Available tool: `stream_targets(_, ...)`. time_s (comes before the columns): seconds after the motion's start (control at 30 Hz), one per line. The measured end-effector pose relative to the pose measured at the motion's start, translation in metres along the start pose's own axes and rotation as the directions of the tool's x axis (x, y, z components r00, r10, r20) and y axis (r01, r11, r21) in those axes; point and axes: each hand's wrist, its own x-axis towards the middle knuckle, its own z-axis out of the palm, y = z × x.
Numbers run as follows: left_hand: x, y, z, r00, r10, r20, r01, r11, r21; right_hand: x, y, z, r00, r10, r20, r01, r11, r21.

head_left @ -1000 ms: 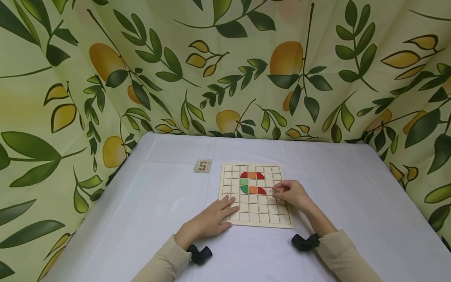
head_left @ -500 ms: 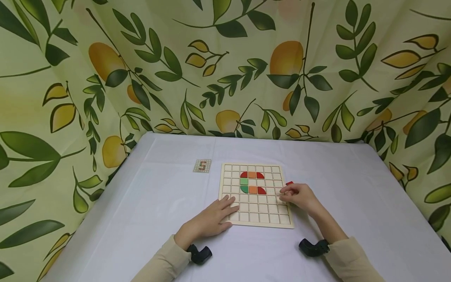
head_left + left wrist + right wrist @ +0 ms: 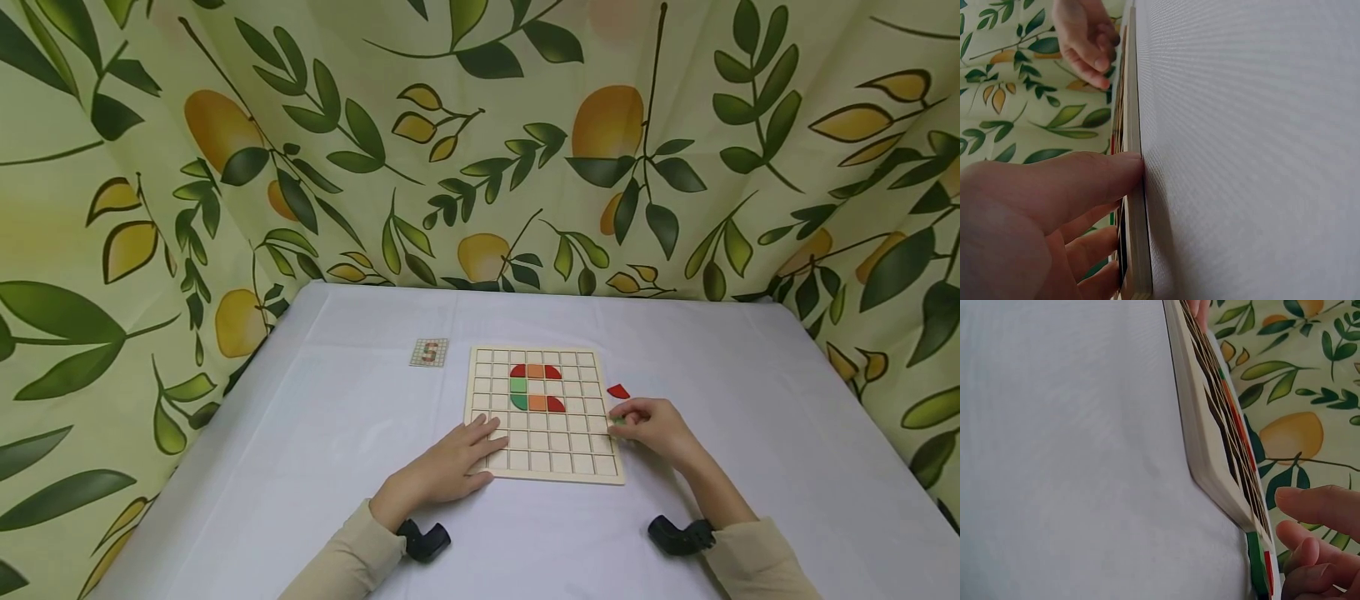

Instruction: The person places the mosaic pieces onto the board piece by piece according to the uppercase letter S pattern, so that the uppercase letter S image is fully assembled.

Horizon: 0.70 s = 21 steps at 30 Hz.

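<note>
Now the green tile [image 3: 1260,562] lies just beside the right edge of the board [image 3: 555,462], below the right hand [image 3: 657,428], whose bent thumb and forefinger stand apart with nothing seen between them. That hand has just drawn off the board to the loose tiles, which suggests a gap between placements, with the pattern seemingly unfinished. Half a second ago it covered part of the red tile [image 3: 618,391]; now that shows whole on the desk [image 3: 360,392], and some green shows by the fingertips. The set tiles [image 3: 518,386] are unchanged, curving in red, orange and green. The left hand [image 3: 442,467] stays spread over the board's near left corner, thumb against the edge, steadying it, I judge. Farther off lies the card [image 3: 429,352] with its S.
</note>
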Motion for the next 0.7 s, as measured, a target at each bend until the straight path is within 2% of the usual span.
stream_targets(0.47,0.001,-0.001,0.001,1.0,0.009,-0.007,-0.009,1.0,0.003,-0.003,0.009,-0.012,1.0,-0.016,0.01,0.017,0.999,-0.042)
stream_targets(0.7,0.001,-0.001,0.001,1.0,0.001,-0.003,-0.001,1.0,0.006,-0.004,0.01,-0.015,1.0,0.007,0.016,-0.006,0.997,-0.073)
